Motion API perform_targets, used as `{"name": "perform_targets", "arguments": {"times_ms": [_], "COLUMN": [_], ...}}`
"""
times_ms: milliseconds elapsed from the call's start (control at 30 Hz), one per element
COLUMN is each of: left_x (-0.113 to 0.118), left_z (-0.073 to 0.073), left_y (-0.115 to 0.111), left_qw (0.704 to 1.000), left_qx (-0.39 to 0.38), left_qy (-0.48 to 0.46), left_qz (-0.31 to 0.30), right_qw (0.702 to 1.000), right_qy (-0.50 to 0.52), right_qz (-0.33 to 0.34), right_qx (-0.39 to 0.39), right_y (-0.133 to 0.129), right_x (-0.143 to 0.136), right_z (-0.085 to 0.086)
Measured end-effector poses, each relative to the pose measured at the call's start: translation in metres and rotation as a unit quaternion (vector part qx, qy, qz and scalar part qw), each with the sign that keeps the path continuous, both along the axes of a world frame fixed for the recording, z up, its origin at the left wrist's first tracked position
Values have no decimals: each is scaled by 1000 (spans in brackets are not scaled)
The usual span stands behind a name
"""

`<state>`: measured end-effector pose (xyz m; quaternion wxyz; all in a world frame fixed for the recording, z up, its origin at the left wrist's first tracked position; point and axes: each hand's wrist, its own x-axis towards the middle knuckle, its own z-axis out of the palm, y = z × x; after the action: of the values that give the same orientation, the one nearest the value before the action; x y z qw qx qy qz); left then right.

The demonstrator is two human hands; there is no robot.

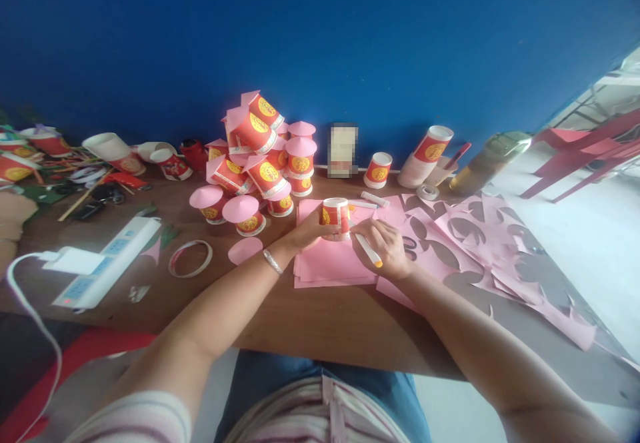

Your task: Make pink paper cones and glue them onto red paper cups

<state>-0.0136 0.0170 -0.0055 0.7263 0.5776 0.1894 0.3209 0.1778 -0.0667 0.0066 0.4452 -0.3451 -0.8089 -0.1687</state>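
Observation:
A red paper cup (330, 214) with a yellow emblem and a white band down its side stands over the pink paper sheets. My left hand (311, 228) is closed around its left side. On the other side my right hand (383, 246) grips a white marker pen (369, 250) with an orange end, its front end close to the cup's side. Whether the pen tip touches the cup is too small to tell. Beneath both hands lies a stack of pink paper (333, 266). Beside my right hand, scissors handles (411, 248) show on the paper.
Red cups with pink paper cone tops (260, 130) are piled at the back left. A power strip (110, 260), a tape ring (190, 258) and a pink paper disc (245, 251) lie leftward. Cut pink scraps (470, 243), a lone cup (379, 170) and a bottle (490, 160) are rightward.

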Motion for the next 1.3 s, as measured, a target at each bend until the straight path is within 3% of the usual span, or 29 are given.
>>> {"name": "perform_targets", "arguments": {"times_ms": [133, 300, 433, 800, 1300], "left_x": [-1, -1, 1, 2, 3], "left_z": [0, -1, -3, -4, -2], "left_y": [-1, -3, -3, -3, -4], "left_qw": [1000, 995, 990, 994, 990], "left_qx": [18, 65, 95, 73, 96], "left_qy": [12, 60, 87, 74, 94], "left_qz": [2, 51, 58, 27, 42], "right_qw": [1000, 996, 997, 998, 998], "right_qy": [-23, -70, -65, -52, -52], "right_qz": [10, 50, 43, 29, 23], "right_qx": [-1, -5, -1, -19, -31], "right_y": [-3, -8, -8, -6, -6], "right_x": [0, -6, -8, -7, -9], "right_z": [2, 5, 5, 2, -6]}}
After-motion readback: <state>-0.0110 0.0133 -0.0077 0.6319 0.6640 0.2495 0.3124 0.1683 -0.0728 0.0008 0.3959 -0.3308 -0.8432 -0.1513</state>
